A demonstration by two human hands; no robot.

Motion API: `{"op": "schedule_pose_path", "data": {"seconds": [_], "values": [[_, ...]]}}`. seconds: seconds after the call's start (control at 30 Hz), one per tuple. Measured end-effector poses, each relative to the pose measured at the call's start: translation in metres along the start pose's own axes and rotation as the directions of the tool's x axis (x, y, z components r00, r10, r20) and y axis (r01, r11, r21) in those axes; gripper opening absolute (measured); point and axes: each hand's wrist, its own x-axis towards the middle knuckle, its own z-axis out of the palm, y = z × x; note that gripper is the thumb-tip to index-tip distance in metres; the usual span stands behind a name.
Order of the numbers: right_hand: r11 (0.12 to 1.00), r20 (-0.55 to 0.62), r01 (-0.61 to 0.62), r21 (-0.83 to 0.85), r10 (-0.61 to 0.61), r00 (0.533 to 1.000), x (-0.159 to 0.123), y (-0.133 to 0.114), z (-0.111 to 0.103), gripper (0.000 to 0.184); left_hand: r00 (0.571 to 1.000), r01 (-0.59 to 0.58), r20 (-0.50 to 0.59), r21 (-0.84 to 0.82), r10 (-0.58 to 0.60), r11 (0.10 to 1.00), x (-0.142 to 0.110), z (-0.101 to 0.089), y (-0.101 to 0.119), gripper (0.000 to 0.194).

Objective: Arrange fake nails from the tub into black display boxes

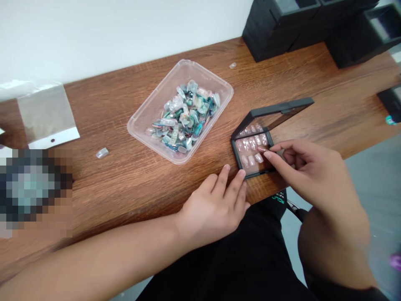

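Note:
A small black case (239, 161) with a clear-windowed lid (278, 109) lies near the table's front edge, its lid tilted up. Two rows of glossy press-on nails (252, 144) lie inside; the lower row is shorter. Between the thumb and forefinger of my right hand (316, 171) is one pinkish press-on nail (262, 149), just over the case. My left hand (216, 200) rests on the table edge with fingers stretched out, a fingertip touching the case's near left corner. To the left stands a clear plastic tub (150, 102) heaped with loose teal and clear nails (188, 113).
Stacked black boxes (272, 33) stand at the back right, beside another black box (354, 46). One loose nail (102, 152) lies left of the tub, another small piece (232, 65) behind it. A clear plastic bag (46, 110) lies far left, above a blurred-out patch (31, 188).

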Motion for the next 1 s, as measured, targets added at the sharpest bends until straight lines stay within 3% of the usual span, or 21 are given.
{"op": "schedule_pose_path", "data": {"seconds": [0.33,0.63,1.0], "values": [[0.987,-0.031,0.064,-0.149,-0.069,0.997,0.000,-0.010,0.000,0.030,1.000,0.004,-0.003,0.018,-0.004,1.000,0.000,-0.001,0.000,0.033],[0.983,-0.009,-0.014,-0.185,0.013,1.000,-0.004,-0.023,-0.001,0.036,0.999,-0.026,0.029,0.016,0.025,1.000,-0.003,0.001,0.001,0.032],[0.982,-0.015,-0.047,-0.183,0.045,0.999,0.000,-0.026,0.005,0.028,0.999,-0.022,0.042,0.014,0.022,1.000,-0.003,-0.001,0.000,0.031]]}}
